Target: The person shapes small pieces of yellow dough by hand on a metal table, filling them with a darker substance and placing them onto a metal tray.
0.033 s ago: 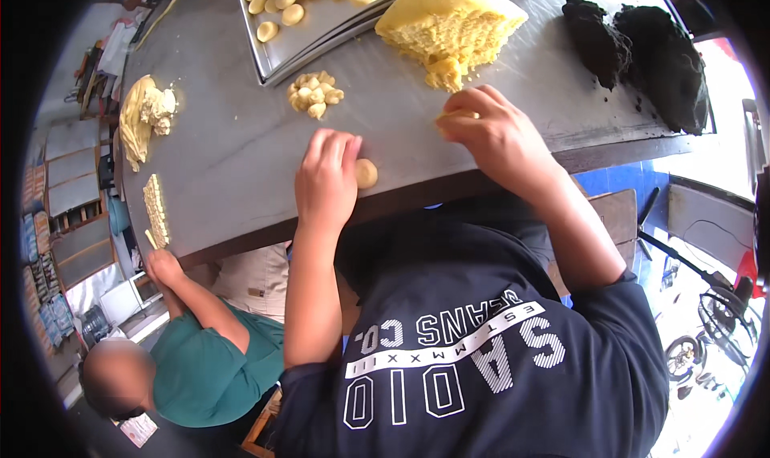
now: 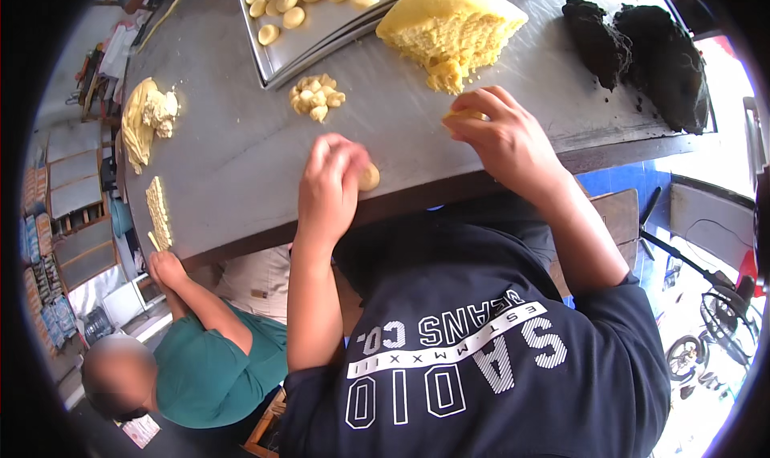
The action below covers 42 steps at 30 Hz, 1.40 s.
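My right hand [image 2: 504,137] is closed round a small lump of yellow dough [image 2: 467,116], just below a big torn mound of yellow crumbly dough [image 2: 451,25]. My left hand [image 2: 330,177] is by the near table edge, fingers curled together and partly blurred. What its fingertips hold, if anything, is hidden. Right beside its thumb a smooth pale dough ball [image 2: 369,177] lies on the table, partly covered by the hand. Beyond the left hand sits a small cluster of pale dough pieces [image 2: 317,97].
A metal tray [image 2: 277,69] with several round dough balls stands at the back. Black dough [image 2: 662,65] lies at the right. At left are a pale dough heap [image 2: 148,121] and a scored dough strip [image 2: 159,213], near the hands of a person in green [image 2: 216,366].
Both hands have shifted slightly right and nearer to me. The left fingers have blurred and now cover more of the dough ball. The yellow lump has moved with the right hand.
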Each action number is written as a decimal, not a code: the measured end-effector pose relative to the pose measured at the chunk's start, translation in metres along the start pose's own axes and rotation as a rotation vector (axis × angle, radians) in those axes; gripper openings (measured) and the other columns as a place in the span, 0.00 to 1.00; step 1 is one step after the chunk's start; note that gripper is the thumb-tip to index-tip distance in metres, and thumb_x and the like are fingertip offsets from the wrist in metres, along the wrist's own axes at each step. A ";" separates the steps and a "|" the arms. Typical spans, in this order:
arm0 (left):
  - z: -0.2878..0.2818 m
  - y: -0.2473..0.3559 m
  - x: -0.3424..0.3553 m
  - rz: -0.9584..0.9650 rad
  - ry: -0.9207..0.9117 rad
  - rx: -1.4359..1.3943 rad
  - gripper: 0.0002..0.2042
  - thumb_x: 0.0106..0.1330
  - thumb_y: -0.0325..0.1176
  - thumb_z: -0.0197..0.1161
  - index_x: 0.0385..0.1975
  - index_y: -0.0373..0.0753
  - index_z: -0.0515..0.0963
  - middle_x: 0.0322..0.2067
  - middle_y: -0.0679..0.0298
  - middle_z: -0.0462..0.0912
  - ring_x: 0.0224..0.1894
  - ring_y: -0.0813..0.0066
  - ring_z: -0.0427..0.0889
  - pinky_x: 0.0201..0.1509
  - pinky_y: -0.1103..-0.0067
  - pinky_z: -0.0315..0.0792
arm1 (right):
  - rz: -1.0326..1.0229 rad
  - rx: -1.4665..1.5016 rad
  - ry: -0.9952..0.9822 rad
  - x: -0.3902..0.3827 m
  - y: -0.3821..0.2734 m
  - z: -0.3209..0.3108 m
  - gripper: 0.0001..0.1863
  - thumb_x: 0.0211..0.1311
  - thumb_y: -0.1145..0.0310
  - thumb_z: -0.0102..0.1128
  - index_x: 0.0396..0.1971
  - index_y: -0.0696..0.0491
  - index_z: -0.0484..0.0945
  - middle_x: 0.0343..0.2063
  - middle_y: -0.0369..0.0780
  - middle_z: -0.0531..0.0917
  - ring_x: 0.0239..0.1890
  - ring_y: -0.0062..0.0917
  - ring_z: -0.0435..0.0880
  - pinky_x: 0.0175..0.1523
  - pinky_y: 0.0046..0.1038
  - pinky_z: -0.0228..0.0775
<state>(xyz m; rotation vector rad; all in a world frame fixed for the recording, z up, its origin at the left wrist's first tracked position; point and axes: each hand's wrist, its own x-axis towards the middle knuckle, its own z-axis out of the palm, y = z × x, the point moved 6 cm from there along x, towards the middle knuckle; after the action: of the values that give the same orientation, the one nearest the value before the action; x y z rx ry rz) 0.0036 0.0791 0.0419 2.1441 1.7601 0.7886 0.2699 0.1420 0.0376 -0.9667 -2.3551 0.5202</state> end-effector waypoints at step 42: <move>0.001 -0.029 -0.027 -0.246 0.119 -0.493 0.13 0.78 0.27 0.76 0.57 0.32 0.86 0.46 0.58 0.91 0.47 0.67 0.93 0.54 0.70 0.88 | 0.246 -0.080 0.082 -0.001 0.004 -0.012 0.12 0.64 0.68 0.78 0.43 0.54 0.84 0.48 0.43 0.86 0.53 0.44 0.87 0.59 0.46 0.82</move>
<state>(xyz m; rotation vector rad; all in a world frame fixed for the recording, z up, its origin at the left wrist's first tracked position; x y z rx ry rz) -0.0224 0.0602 0.0193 1.5602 1.6257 1.1556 0.2802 0.1458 0.0443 -1.3002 -2.2110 0.4713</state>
